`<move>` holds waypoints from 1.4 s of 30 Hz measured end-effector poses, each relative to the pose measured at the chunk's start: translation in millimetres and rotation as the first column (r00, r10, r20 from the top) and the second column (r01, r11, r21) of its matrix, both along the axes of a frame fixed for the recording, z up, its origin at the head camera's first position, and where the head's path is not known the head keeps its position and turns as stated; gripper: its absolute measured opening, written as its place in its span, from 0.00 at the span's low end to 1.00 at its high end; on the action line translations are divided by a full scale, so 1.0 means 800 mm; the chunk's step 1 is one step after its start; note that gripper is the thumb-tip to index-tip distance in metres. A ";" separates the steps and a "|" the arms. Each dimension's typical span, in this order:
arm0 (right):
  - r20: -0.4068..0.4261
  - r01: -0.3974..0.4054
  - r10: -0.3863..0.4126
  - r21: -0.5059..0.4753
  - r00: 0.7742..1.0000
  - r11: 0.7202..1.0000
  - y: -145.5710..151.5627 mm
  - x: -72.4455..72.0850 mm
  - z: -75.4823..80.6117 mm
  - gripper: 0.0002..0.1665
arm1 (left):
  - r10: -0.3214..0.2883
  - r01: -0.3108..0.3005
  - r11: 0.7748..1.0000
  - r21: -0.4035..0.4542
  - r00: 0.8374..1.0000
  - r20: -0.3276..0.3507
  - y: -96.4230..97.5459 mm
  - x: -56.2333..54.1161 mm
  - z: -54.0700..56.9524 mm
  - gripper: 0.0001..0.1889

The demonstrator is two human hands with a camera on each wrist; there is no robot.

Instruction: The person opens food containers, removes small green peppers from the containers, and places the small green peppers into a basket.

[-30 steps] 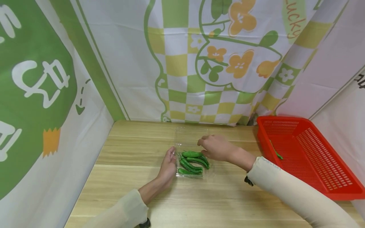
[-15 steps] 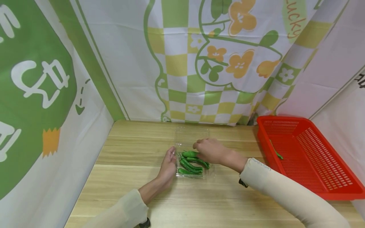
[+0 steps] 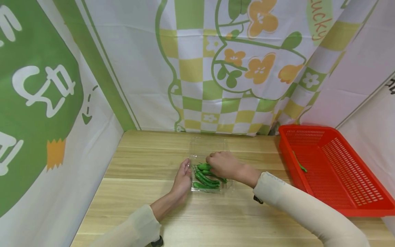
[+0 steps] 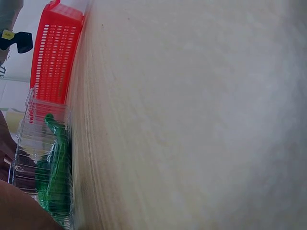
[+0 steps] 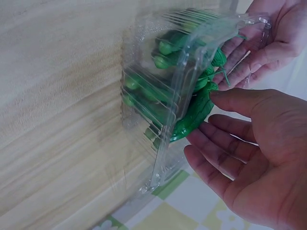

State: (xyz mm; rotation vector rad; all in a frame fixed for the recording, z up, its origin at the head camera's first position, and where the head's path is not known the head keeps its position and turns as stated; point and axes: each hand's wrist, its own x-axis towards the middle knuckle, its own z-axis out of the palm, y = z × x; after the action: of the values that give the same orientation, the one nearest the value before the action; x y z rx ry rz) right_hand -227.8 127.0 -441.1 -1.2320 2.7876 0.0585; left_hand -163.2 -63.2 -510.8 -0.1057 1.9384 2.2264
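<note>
Several green chili peppers (image 3: 206,179) lie in a clear plastic clamshell box (image 3: 226,188), its lid (image 3: 207,145) folded back on the far side. My left hand (image 3: 181,181) rests along the box's left side; in the right wrist view the fingers of that left hand (image 5: 276,52) lie against the clear wall. Over the far right part of the box is my right hand (image 3: 226,166), which hides some peppers in the head view. The right wrist view shows my right hand (image 5: 254,148) with loosely bent fingers, thumb tip and fingertips touching the outermost pepper (image 5: 196,115).
At the right of the wooden table (image 3: 139,199) stands a red perforated plastic basket (image 3: 328,178) with one thin green pepper (image 3: 300,164) in it. A patterned curtain (image 3: 213,85) hangs behind the table's far edge, and a printed cloth wall (image 3: 102,130) borders the left.
My right hand has moved left and slightly nearer over the box, covering more of the far peppers. The left hand has stayed at the box's left side.
</note>
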 end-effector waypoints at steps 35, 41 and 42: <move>-0.154 0.012 -0.020 -0.052 0.988 0.999 -0.010 0.008 -0.033 0.09 | 0.010 -0.010 1.000 -0.012 1.000 -0.015 0.001 0.001 -0.003 0.30; -0.129 0.011 -0.020 -0.067 0.991 0.998 -0.008 0.006 -0.033 0.10 | 0.013 -0.013 1.000 -0.004 1.000 -0.013 0.000 0.002 -0.003 0.30; -0.124 0.012 -0.021 -0.069 0.992 0.998 -0.008 0.006 -0.033 0.10 | 0.013 -0.013 1.000 -0.003 1.000 -0.014 0.000 0.002 -0.003 0.30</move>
State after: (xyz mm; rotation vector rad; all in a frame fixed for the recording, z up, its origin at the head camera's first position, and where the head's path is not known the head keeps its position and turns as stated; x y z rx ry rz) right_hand -223.3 120.8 -467.1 -1.2625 2.9295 0.0404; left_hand -161.9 -62.9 -513.4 -0.1044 1.9544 2.2380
